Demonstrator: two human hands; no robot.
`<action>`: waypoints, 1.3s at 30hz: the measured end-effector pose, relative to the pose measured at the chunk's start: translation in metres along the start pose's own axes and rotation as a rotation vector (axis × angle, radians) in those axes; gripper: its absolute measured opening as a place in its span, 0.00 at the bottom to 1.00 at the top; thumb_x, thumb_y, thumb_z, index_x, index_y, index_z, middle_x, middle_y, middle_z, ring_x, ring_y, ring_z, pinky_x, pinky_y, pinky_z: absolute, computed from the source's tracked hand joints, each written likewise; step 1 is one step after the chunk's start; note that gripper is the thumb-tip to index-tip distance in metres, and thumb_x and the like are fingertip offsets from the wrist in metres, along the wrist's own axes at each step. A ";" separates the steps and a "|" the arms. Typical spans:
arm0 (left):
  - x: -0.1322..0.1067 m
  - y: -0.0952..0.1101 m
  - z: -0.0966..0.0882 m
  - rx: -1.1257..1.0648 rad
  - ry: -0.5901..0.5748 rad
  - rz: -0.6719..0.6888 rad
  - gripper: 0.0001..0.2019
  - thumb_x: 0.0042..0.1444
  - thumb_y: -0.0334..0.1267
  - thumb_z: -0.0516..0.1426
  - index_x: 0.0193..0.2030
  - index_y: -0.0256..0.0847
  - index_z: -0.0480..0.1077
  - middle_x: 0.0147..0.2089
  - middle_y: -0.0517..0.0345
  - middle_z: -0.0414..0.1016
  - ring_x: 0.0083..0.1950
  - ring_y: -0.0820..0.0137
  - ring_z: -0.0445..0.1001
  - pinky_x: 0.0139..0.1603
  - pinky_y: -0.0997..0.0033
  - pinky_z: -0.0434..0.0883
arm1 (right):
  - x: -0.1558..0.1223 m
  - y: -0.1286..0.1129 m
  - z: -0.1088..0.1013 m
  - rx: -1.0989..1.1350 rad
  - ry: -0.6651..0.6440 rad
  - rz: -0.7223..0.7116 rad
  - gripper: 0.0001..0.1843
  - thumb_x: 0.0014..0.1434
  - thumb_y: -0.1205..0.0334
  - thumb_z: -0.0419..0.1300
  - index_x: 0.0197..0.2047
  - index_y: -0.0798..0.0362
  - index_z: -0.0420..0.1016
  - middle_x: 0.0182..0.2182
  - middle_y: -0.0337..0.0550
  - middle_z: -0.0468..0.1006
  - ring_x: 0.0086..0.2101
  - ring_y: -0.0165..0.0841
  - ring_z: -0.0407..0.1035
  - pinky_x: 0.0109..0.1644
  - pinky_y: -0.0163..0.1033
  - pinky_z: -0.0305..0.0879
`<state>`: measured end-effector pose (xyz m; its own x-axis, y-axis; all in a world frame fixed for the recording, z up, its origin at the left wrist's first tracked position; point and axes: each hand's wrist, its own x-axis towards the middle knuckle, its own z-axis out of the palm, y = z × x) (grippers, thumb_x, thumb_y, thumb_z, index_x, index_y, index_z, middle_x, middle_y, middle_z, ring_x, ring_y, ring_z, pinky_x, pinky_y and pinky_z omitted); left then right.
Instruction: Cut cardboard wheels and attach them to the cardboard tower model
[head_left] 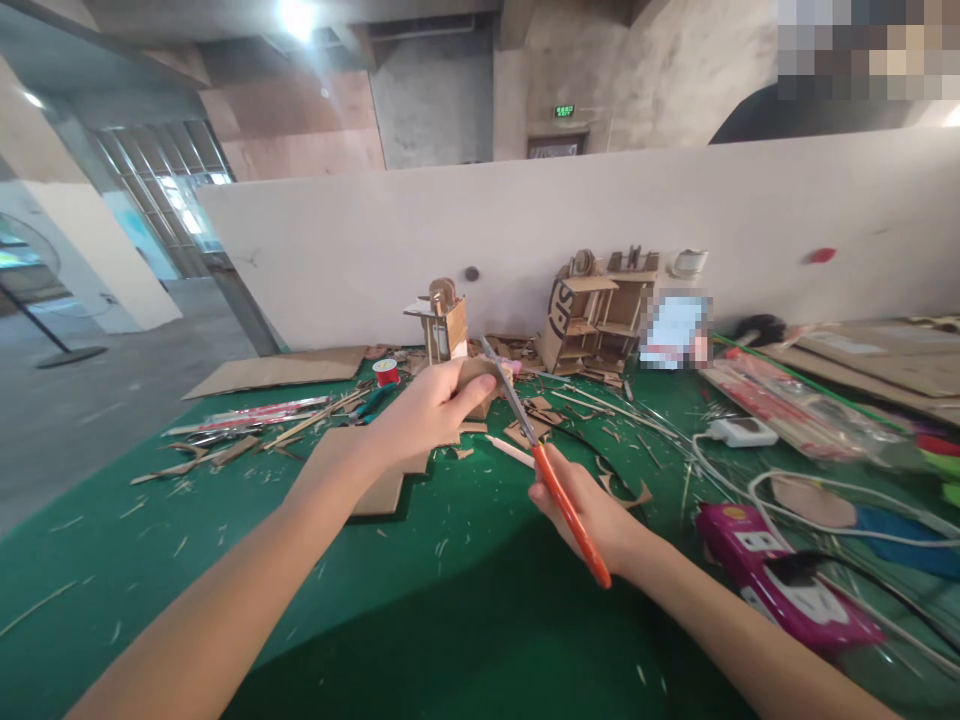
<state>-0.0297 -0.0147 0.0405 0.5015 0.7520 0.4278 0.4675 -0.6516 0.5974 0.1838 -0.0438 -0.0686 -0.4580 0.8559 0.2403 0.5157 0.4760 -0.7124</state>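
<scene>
My left hand is closed around a small piece of cardboard, pinched between thumb and fingers. In my right hand is a pair of scissors with orange handles. The scissor blades point up and left and lie against the edge of the cardboard piece; whether they cut into it I cannot tell. Under and behind my hands are cardboard scraps and a white pen-like stick. A larger flat cardboard sheet lies beneath my left forearm on the green table.
Small cardboard structures stand at the back against the white partition. A red spool sits left. To the right are a purple power strip, white cables, a charger, plastic-wrapped sticks and a lit screen.
</scene>
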 end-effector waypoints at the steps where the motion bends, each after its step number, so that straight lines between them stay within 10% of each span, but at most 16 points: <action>1: 0.000 0.000 -0.002 0.012 -0.008 -0.005 0.14 0.65 0.43 0.47 0.29 0.41 0.61 0.23 0.65 0.57 0.24 0.76 0.57 0.27 0.74 0.58 | 0.000 0.001 -0.001 -0.021 0.001 0.011 0.18 0.65 0.43 0.46 0.35 0.49 0.54 0.25 0.34 0.64 0.25 0.31 0.56 0.29 0.37 0.54; 12: -0.001 0.000 -0.004 0.066 -0.119 -0.029 0.15 0.66 0.44 0.46 0.42 0.39 0.70 0.25 0.63 0.60 0.25 0.75 0.58 0.26 0.73 0.59 | -0.005 -0.002 -0.007 -0.034 -0.025 -0.009 0.20 0.64 0.40 0.44 0.36 0.48 0.53 0.26 0.36 0.65 0.26 0.32 0.58 0.30 0.38 0.57; 19: -0.001 -0.001 -0.010 0.024 -0.187 -0.005 0.16 0.65 0.43 0.46 0.48 0.39 0.71 0.43 0.54 0.75 0.46 0.69 0.71 0.44 0.70 0.69 | -0.001 -0.005 -0.009 -0.093 -0.041 0.034 0.20 0.65 0.41 0.45 0.33 0.48 0.52 0.24 0.34 0.64 0.24 0.31 0.56 0.29 0.37 0.54; 30: -0.001 -0.005 -0.012 0.159 -0.155 -0.022 0.16 0.65 0.46 0.46 0.39 0.38 0.69 0.28 0.59 0.68 0.28 0.73 0.66 0.29 0.73 0.65 | 0.000 0.004 -0.004 -0.109 0.001 0.062 0.18 0.64 0.44 0.49 0.32 0.49 0.53 0.24 0.33 0.64 0.24 0.29 0.56 0.28 0.36 0.54; 39: 0.001 -0.007 -0.019 0.140 -0.210 -0.013 0.15 0.64 0.44 0.47 0.45 0.39 0.71 0.37 0.56 0.74 0.39 0.69 0.71 0.40 0.70 0.69 | -0.001 0.003 -0.005 0.001 -0.027 0.030 0.18 0.64 0.44 0.49 0.33 0.49 0.54 0.24 0.33 0.64 0.24 0.28 0.56 0.26 0.35 0.54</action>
<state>-0.0464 -0.0077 0.0499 0.6283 0.7327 0.2617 0.5638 -0.6605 0.4958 0.1887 -0.0421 -0.0677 -0.4618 0.8640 0.2007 0.5292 0.4500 -0.7194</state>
